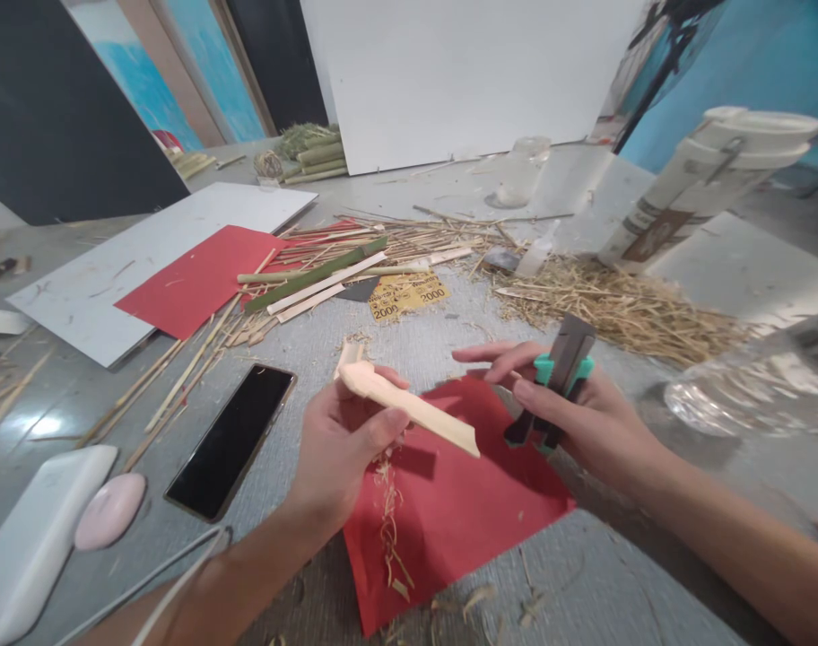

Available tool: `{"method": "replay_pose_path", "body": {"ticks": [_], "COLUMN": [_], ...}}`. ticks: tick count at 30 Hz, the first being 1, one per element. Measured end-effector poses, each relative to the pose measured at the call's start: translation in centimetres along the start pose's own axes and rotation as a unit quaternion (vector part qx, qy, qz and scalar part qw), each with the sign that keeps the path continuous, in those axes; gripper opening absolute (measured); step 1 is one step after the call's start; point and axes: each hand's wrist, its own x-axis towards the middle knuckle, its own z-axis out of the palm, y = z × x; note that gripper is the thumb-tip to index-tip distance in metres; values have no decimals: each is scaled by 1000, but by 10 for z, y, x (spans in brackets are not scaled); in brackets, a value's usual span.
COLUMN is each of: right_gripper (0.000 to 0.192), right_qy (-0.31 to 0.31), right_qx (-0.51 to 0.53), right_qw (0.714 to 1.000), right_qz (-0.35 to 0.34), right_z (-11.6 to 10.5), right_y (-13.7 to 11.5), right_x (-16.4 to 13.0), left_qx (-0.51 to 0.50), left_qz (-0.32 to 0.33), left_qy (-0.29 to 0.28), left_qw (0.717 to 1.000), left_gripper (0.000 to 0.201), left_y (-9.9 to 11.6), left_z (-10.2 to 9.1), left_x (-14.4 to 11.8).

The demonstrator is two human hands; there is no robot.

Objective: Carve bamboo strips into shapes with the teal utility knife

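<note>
Left hand [338,440] grips the bamboo strip [409,405]; right hand [570,408] is closed on the knife [557,377]. Slip risk: blade near left fingers.

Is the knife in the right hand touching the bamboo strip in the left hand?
Apart. The head view shows red paper between the knife in the right hand and the end of the bamboo strip in the left hand.

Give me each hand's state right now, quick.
Left hand: closed around a pale bamboo strip, held over the red paper.
Right hand: closed around a teal-and-black utility knife.
</note>
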Motion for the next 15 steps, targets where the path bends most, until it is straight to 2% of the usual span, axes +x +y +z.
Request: {"method": "replay_pose_path", "body": {"ticks": [4, 15], "right_gripper": [15, 16], "right_qy": [1, -15], "right_qx": [10, 2], "right_qw": [1000, 1000], "right_qz": [23, 17], "right_z": [0, 0], "right_y": [-2, -2], "right_x": [0, -2], "left_qx": [-1, -4], "left_qz": [-1, -12], "left_qy": [-7, -26], "left_qw": [1000, 1000], "left_gripper": [30, 28], "left_y": [1, -3], "left_z": [0, -5], "left_x": [-1, -3]}}
